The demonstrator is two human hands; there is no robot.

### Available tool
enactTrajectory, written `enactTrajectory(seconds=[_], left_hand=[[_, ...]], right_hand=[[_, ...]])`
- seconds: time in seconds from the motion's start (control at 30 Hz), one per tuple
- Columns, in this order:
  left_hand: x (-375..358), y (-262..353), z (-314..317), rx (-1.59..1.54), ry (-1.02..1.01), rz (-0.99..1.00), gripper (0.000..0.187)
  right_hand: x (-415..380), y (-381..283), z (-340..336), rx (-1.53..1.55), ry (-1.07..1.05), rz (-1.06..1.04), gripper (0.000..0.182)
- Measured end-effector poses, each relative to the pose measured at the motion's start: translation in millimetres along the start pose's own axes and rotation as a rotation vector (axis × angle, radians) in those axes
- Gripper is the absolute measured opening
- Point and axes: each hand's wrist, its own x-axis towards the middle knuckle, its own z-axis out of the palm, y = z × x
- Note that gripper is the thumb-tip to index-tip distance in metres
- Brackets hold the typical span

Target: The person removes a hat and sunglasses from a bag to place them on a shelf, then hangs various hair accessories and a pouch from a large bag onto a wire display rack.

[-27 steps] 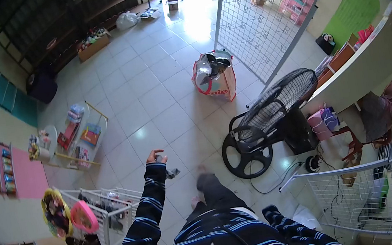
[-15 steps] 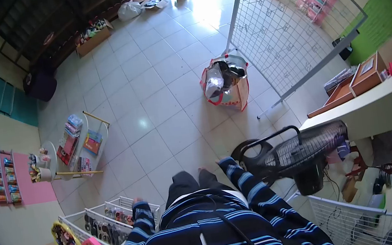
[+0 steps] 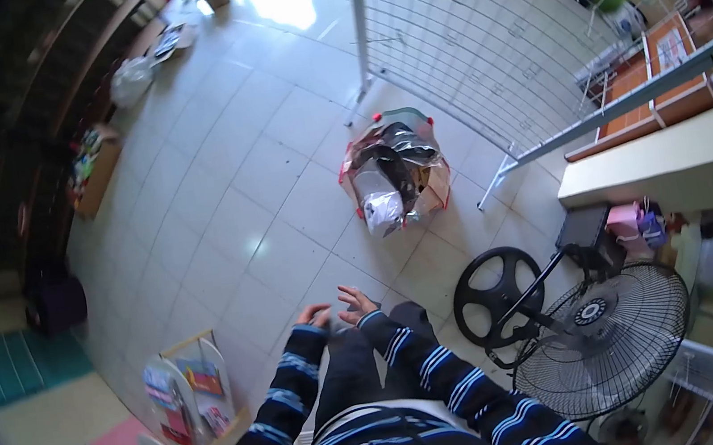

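Observation:
Both of my hands are held out in front of my body, close together over the tiled floor. My left hand (image 3: 314,315) has its fingers extended and slightly blurred, with nothing visible in it. Beside it, my right hand (image 3: 355,304) has its fingers spread and holds nothing. Ahead of them stands a large open bag (image 3: 433,187) with red edges, stuffed with plastic-wrapped and dark items. Neither hand touches the bag. A black fan (image 3: 601,339) with a round base (image 3: 498,294) is to the right of my right arm.
A wire grid panel (image 3: 478,53) on a metal stand rises behind the bag. At the right is a pale counter (image 3: 656,174). A small display rack (image 3: 189,388) stands at lower left. Farther off are a cardboard box (image 3: 96,176) and dark shelves (image 3: 27,113).
My hands have come from apart at my sides to close together in front of me. The view has turned and moved, with the bag now lower and the fan more fully visible.

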Motion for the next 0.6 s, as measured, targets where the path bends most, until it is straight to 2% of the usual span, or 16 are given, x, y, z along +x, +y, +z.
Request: enactTrajectory(seconds=[0.03, 0.07, 0.13, 0.17, 0.2, 0.23, 0.27, 0.3, 0.33, 0.37, 0.4, 0.43, 0.47, 0.5, 0.53, 0.6], left_hand=[[37, 3, 20, -0.037, -0.169, 0.06, 0.021], [70, 2, 39, -0.102, -0.352, -0.083, 0.022], [127, -6, 71, -0.194, -0.544, -0.085, 0.025], [151, -2, 84, -0.161, -0.516, -0.22, 0.027], [173, 11, 97, -0.127, -0.482, -0.347, 0.03], [211, 7, 104, 0.263, -0.527, -0.088, 0.033], [247, -10, 107, 0.64, -0.564, 0.177, 0.037], [280, -12, 99, 0.691, -0.477, 0.287, 0.039], [320, -2, 92, 0.732, -0.39, 0.413, 0.041], [355, 1, 81, 0.647, -0.315, 0.556, 0.04], [389, 8, 71, 0.775, -0.368, 0.411, 0.046], [414, 15, 64, 0.888, -0.292, 0.389, 0.052], [438, 27, 62, 0.999, -0.204, 0.385, 0.057], [467, 19, 49, 1.051, -0.152, 0.371, 0.064], [495, 12, 44, 1.096, -0.095, 0.365, 0.07], [529, 13, 56, 1.158, -0.109, 0.338, 0.076]], right_hand=[[12, -6, -2, 0.127, 0.068, -0.07, 0.036], [28, -4, -14, 0.159, 0.107, -0.076, 0.036], [63, -9, -47, -0.218, 0.467, 0.051, 0.025], [71, -16, -59, -0.036, 0.554, -0.058, 0.02], [89, -10, -77, 0.124, 0.575, -0.008, 0.017], [115, 10, -102, -0.079, 0.666, -0.129, 0.014], [133, 34, -138, -0.157, 0.71, -0.397, 0.012], [142, 21, -153, 0.075, 0.784, -0.361, 0.014], [154, 7, -164, -0.055, 1.054, -0.143, 0.017], [166, 0, -188, -0.32, 1.12, 0.119, 0.035], [176, -8, -204, -0.441, 1.18, 0.222, 0.049], [190, -13, -220, -0.637, 1.148, 0.368, 0.052], [203, -28, -227, -0.747, 1.197, 0.384, 0.052], [216, -45, -225, -0.786, 1.158, 0.481, 0.054], [230, -56, -224, -0.812, 1.172, 0.495, 0.049], [257, -49, -237, -0.818, 1.2, 0.527, 0.044]])
